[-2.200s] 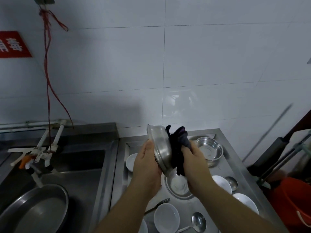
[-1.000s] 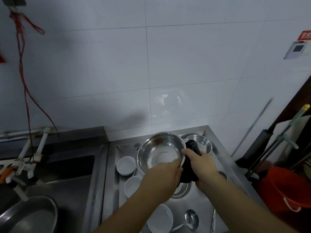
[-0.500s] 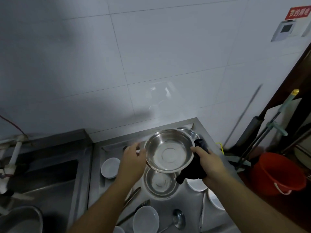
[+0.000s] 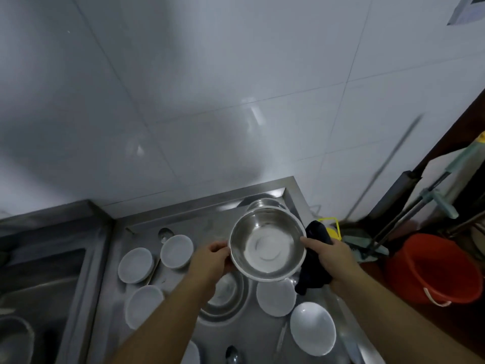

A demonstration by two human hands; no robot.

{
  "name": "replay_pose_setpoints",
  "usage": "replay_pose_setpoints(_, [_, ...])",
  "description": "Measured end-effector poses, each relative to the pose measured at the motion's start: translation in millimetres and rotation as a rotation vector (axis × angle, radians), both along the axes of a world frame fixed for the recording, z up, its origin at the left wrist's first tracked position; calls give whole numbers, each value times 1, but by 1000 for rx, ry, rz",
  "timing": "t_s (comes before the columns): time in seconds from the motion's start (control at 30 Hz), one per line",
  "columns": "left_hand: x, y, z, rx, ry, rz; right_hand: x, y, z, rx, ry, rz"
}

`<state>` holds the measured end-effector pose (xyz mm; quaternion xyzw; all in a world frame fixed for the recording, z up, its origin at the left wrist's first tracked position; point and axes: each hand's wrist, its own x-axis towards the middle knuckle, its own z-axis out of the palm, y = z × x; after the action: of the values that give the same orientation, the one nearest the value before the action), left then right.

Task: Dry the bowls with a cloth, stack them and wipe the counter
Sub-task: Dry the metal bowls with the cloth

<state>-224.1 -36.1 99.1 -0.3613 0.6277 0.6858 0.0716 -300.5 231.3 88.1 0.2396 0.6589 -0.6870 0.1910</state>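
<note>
Since half a second ago my view has tipped further right and the steel bowl (image 4: 267, 244) has travelled with it, from over the middle of the bench (image 4: 147, 222) toward the far right corner, mouth still turned up at me.

What the coming move turns on, as I read it, is the second steel bowl (image 4: 263, 203) standing in that corner. It sits just beyond and below the held bowl, its rim peeking out behind the held one's far edge, so the two are nearly lined up. Stacking should need only a short push away from me and a lowering; I judge the drying of this bowl done, though I cannot see whether the metal is fully dry. A bowl is round, so no long axis matters here; keeping the rim level does. Both hands are equally close to the stack, one on each side.

Nearer to me on the bench lie a third steel bowl (image 4: 225, 298), partly hidden under my left forearm, and several white bowls (image 4: 312, 328) scattered around it, still waiting.

My left hand (image 4: 212, 261) grips the held bowl's left rim, fingers curled around the edge. My right hand (image 4: 328, 254) has its thumb on the right rim while its fingers are wrapped around the dark cloth (image 4: 313, 269), which hangs bunched against the bowl's outer wall. Neither hand is free.
</note>
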Motion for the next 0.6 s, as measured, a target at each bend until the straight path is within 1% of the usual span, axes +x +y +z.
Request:
replay_pose_setpoints(0.07, [-8, 15, -7, 22, -22, -2, -18, 10, -12, 34, -1, 33])
replay_pose_setpoints(0.2, [-27, 33, -28, 4, -65, 41, -51, 18, -32, 20, -112, 86])
replay_pose_setpoints(0.3, [-47, 35, -41, -17, -95, 68, -70, 19, -50, -10, -197, 50])
replay_pose_setpoints(0.4, [-72, 28, -51, -68, -137, 74, -88, 15, -67, 15, -218, 45])
replay_pose_setpoints(0.5, [-99, 18, -63, -103, -169, 69, -107, 9, -81, 123, -181, 72])
replay_pose_setpoints(0.6, [-124, 9, -76, -120, -180, 70, -127, 2, -92, 323, -113, 149])
